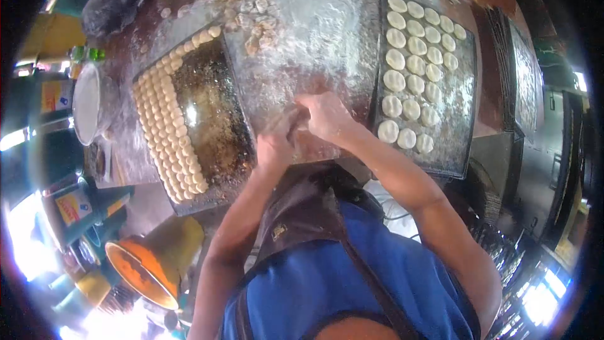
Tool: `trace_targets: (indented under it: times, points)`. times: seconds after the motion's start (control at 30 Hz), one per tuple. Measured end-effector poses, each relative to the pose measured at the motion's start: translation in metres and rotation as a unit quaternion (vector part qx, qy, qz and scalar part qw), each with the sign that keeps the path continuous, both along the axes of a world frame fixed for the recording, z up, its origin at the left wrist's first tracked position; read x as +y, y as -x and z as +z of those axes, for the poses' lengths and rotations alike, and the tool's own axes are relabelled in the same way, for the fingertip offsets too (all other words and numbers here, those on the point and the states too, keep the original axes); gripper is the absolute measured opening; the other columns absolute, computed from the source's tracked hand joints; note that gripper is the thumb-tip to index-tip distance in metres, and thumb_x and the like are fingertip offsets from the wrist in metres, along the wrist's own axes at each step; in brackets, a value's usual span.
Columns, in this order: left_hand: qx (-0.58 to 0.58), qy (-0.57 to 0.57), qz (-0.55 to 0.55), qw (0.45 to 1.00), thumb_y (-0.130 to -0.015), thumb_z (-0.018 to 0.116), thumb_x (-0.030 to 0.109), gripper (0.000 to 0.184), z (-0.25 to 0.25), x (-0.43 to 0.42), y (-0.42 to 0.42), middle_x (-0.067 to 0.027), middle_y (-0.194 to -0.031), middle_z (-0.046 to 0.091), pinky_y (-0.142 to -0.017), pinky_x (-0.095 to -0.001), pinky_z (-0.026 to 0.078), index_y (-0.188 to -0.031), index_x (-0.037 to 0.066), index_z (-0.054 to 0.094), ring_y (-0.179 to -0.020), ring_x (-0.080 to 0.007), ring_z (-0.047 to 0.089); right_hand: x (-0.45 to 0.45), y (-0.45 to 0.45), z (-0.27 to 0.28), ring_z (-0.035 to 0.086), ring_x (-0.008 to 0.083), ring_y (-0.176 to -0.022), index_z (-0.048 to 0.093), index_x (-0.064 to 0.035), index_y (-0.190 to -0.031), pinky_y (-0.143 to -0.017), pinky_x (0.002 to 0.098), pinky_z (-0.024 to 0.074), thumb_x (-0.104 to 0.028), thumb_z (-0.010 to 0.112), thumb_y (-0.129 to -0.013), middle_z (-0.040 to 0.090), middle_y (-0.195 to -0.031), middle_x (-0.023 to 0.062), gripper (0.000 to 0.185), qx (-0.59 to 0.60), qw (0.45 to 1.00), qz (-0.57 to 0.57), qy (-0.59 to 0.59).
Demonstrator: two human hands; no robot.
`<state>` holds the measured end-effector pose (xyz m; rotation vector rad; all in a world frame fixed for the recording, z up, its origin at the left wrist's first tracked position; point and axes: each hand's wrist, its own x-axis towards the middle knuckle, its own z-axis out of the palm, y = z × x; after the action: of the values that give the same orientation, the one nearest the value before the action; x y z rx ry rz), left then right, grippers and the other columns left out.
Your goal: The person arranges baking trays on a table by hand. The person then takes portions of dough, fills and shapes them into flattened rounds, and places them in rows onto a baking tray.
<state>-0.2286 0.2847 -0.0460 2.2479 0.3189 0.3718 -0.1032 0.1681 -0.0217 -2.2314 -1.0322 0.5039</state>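
Both hands meet over the floured table (314,44), between two dark trays. My left hand (277,141) is closed, its fingers curled against the other hand; what it holds, if anything, is hidden. My right hand (324,116) is closed too, with its fingers folded and no object visible in it. On the left tray (211,101), small dough balls (167,113) stand in tight rows along the left side and top edge. The right tray (456,88) bears flattened dough rounds (395,80) in spaced columns.
Loose dough pieces (251,0) lie at the table's far side. A round pale container (94,104) and a dark plastic bag (116,3) are at the left. An orange-lined bucket (141,271) stands lower left. Stacked trays (522,79) are at the right.
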Motion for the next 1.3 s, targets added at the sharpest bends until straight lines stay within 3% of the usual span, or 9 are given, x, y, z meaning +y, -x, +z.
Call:
trace_targets:
  times: [0.2,0.33,0.47,0.7,0.9,1.07,1.17,1.23,1.3]
  points:
    - [0.073,0.094,0.003,0.993,-0.087,0.061,0.001,0.033,0.004,0.046,0.021,-0.0142,-0.116,0.069,-0.091,-0.0396,0.053,-0.119,0.005,0.067,-0.108,-0.0322,0.066,0.038,0.003,0.048,0.07,0.0329,-0.079,0.067,-0.0129,-0.112,-0.077,0.0422,0.0545,-0.04,0.073,-0.08,0.071,-0.083,0.0133,0.043,0.015,0.99,-0.048,0.134]
    - [0.081,0.054,0.094,0.991,-0.098,0.056,0.028,0.033,0.015,0.112,0.004,-0.0113,-0.129,0.063,-0.092,-0.037,0.055,-0.126,0.011,0.063,-0.111,-0.0233,0.064,0.064,0.04,-0.039,0.061,0.0334,-0.111,0.057,-0.0041,-0.127,-0.096,0.0489,0.0467,-0.063,0.04,-0.096,0.063,-0.121,0.0151,0.069,-0.479,0.871,-0.094,0.053]
    - [0.044,-0.099,0.158,0.982,-0.093,0.059,0.013,0.03,0.027,0.191,-0.012,-0.016,-0.128,0.062,-0.111,-0.0406,0.037,-0.121,0.007,0.065,-0.125,-0.0319,0.053,0.04,0.041,0.015,0.058,0.0334,-0.109,0.058,-0.0044,-0.118,-0.092,0.0478,0.0482,-0.061,0.053,-0.09,0.062,-0.114,0.0127,0.063,0.026,0.94,-0.13,0.313]
    - [0.273,-0.204,0.176,0.923,-0.094,0.061,0.02,0.027,0.027,0.297,-0.057,-0.0137,-0.113,0.069,-0.086,-0.0435,0.052,-0.112,0.001,0.067,-0.106,-0.0285,0.065,-0.058,0.033,0.043,0.064,0.0277,-0.098,0.062,-0.0052,-0.107,-0.085,0.0407,0.0504,-0.034,0.071,-0.081,0.066,-0.102,0.014,0.04,0.107,0.985,-0.112,0.069]
    - [0.003,-0.001,0.215,0.977,-0.098,0.057,0.028,0.036,0.052,0.217,-0.07,-0.0154,-0.119,0.065,-0.092,-0.0408,0.051,-0.122,0.002,0.061,-0.109,-0.0293,0.062,-0.209,-0.088,0.093,0.069,0.029,-0.092,0.066,-0.0012,-0.109,-0.082,0.0396,0.0535,-0.019,0.07,-0.086,0.071,-0.099,0.0169,0.03,-0.323,0.808,-0.487,-0.074]
    - [0.037,0.473,0.105,0.874,-0.096,0.059,0.044,0.059,0.016,0.136,-0.069,-0.0154,-0.125,0.059,-0.094,-0.0412,0.05,-0.139,0.005,0.049,-0.108,-0.0278,0.059,-0.24,-0.117,0.024,0.056,0.0366,-0.122,0.06,-0.0004,-0.124,-0.1,0.0463,0.0448,-0.035,0.064,-0.09,0.062,-0.125,0.0215,0.048,-0.164,0.9,-0.358,0.187]
    - [0.252,0.24,0.106,0.931,-0.096,0.06,0.039,0.052,0.053,0.08,-0.03,-0.0141,-0.127,0.058,-0.097,-0.0437,0.051,-0.135,0.005,0.052,-0.11,-0.0274,0.06,-0.214,-0.11,0.007,0.018,0.0338,-0.147,0.028,0.0019,-0.149,-0.122,0.0474,0.0132,-0.061,0.035,-0.097,0.024,-0.156,0.0225,0.082,-0.166,0.848,-0.35,0.361]
    - [0.36,0.104,0.144,0.916,-0.096,0.06,0.035,0.047,0.072,0.068,-0.009,-0.0126,-0.127,0.059,-0.097,-0.0425,0.051,-0.134,0.008,0.054,-0.11,-0.0268,0.06,-0.204,-0.133,0.026,0.044,0.0377,-0.132,0.048,0.0047,-0.135,-0.11,0.0447,0.0351,-0.049,0.039,-0.1,0.048,-0.139,0.0242,0.065,-0.12,0.828,-0.338,0.432]
    - [0.023,0.569,0.24,0.786,-0.096,0.06,0.015,0.036,0.033,0.079,0.051,-0.0124,-0.111,0.062,-0.086,-0.0312,0.052,-0.125,-0.006,0.056,-0.099,-0.0181,0.061,-0.172,-0.154,0.05,0.055,0.0379,-0.122,0.056,0.0038,-0.128,-0.102,0.0442,0.0436,-0.043,0.043,-0.1,0.058,-0.13,0.023,0.055,0.001,0.825,-0.312,0.472]
